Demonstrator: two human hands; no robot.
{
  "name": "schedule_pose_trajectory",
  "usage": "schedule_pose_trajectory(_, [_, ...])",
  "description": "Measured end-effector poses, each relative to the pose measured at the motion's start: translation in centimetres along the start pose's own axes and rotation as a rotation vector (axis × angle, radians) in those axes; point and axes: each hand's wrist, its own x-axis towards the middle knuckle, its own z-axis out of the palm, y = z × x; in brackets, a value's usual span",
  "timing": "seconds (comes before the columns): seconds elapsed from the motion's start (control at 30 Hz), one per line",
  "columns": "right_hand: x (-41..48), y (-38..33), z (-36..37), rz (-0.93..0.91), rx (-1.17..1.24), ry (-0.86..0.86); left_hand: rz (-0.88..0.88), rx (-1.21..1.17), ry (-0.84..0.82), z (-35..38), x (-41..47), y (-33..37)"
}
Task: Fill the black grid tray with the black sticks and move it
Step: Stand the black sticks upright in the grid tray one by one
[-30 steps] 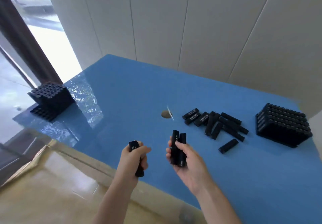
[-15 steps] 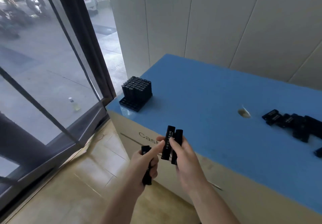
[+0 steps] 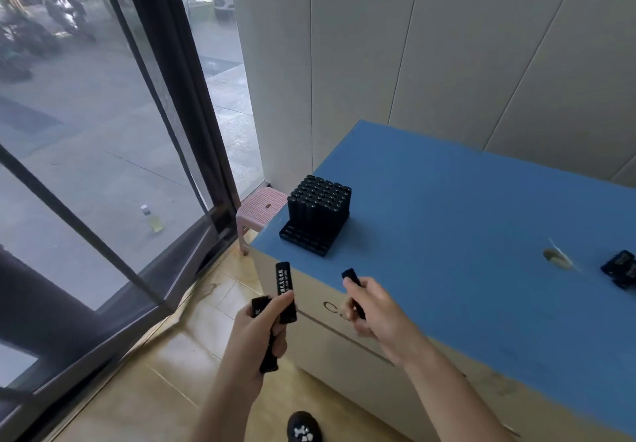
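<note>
Two sticks in my left hand (image 3: 254, 335), one in my right hand (image 3: 382, 314). Left fingers are curled tight. The thumb pins the labelled stick (image 3: 285, 283) upright, with white print down its face. The second stick (image 3: 258, 306) runs through the fist, its lower end poking out below the palm. Right hand is closed round the third stick (image 3: 351, 276). Only the top end clears my fingers and the lower part is half hidden, a bit blurred. Both hands hang off the near edge of the table, in front of its pale side panel, not touching the blue table top (image 3: 464, 207).

Black grid tray (image 3: 303, 239) sits on the table's corner beside the glass door (image 3: 103, 166), beyond my hands and well apart from them. Standing sticks (image 3: 320, 200) pack its far rows upright, and the rows nearest me are bare cells. Loose sticks (image 3: 621, 268) lie flat at the right frame edge, partly cut off, near a hole (image 3: 554, 257) in the table top.

Pink stool (image 3: 261, 211) stands on the floor just beside the tray's corner of the table, against the wall (image 3: 413, 63). Bottle (image 3: 153, 219) of yellowish liquid stands outside behind the glass. Shoe (image 3: 303, 428) at the bottom edge, on the tiled floor.
</note>
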Motion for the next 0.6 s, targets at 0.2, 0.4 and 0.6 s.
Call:
schedule_pose_trajectory(0.2, [6.7,-0.8,0.0,-0.106,-0.177,0.2,0.001,0.066,0.0,-2.4,6.2,3.2])
schedule_pose_trajectory(0.4, [10.9,-1.8,0.5,-0.443,-0.44,0.49,0.026,0.12,-0.023,-4.1,11.2,6.0])
schedule_pose_trajectory(0.6, [12.4,-1.6,1.2,-0.573,-0.676,0.617,-0.008,0.164,-0.123,-4.5,14.8,7.0])
